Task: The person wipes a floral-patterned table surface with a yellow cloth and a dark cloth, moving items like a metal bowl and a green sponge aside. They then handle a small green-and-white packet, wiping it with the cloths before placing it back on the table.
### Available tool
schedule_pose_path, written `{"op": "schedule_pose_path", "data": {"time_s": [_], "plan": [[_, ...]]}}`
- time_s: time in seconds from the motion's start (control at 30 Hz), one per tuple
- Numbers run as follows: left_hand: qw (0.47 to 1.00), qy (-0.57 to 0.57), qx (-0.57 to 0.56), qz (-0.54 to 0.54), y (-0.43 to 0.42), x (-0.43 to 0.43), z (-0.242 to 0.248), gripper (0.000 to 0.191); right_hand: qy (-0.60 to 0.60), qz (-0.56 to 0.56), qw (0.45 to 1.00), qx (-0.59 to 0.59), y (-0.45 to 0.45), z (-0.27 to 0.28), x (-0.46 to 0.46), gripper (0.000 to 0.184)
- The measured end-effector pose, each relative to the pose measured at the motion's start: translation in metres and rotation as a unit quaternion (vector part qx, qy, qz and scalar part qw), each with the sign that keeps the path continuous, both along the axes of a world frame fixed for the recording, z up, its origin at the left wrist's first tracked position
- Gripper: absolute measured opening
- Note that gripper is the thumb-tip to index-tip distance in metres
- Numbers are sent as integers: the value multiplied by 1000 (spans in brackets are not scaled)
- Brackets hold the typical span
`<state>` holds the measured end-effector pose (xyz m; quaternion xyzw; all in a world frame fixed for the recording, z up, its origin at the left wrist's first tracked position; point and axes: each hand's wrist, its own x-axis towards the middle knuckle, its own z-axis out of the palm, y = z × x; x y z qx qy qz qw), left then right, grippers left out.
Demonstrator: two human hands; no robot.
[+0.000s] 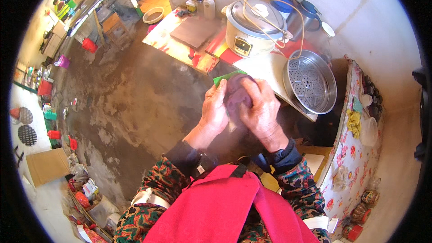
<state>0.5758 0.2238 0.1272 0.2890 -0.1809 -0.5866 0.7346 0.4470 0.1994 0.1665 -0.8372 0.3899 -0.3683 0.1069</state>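
Note:
Both of my hands are raised together at the middle of the view. My left hand grips a flat green object, mostly hidden, whose kind I cannot tell. A bunched dark purple cloth is pressed against it by my right hand. Beyond the hands stands a white electric cooker with a glass lid, its cord lying over the top. To its right a round metal steamer tray with a perforated bottom rests tilted at the edge of a white board.
A brown square board and a pump bottle are on the low table at the back. At right stands a flower-patterned surface with jars and a yellow cloth. A wooden stool and a red container stand farther left.

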Motion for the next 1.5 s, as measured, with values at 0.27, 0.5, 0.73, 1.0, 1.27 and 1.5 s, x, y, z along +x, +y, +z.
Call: {"op": "schedule_pose_path", "data": {"time_s": [0.27,0.5,0.73,1.0,1.27,1.5], "plan": [[1000,21,6,12,4,-2,5,40,-143,-79,980,111,-17,-7,0,45],[999,-11,-6,-31,-1,13,-1,50,-95,158,957,225,-1,-19,1,46],[994,3,-68,-82,-7,40,3,56,-13,122,938,325,0,-23,-35,39],[998,-36,-18,-52,-8,17,0,46,-95,55,977,184,-10,-2,-2,43],[995,-52,56,-68,3,22,-2,43,-6,153,954,257,9,-20,-3,38],[998,-68,3,-13,-3,34,-1,40,-76,124,960,241,42,-40,-11,46]]}}
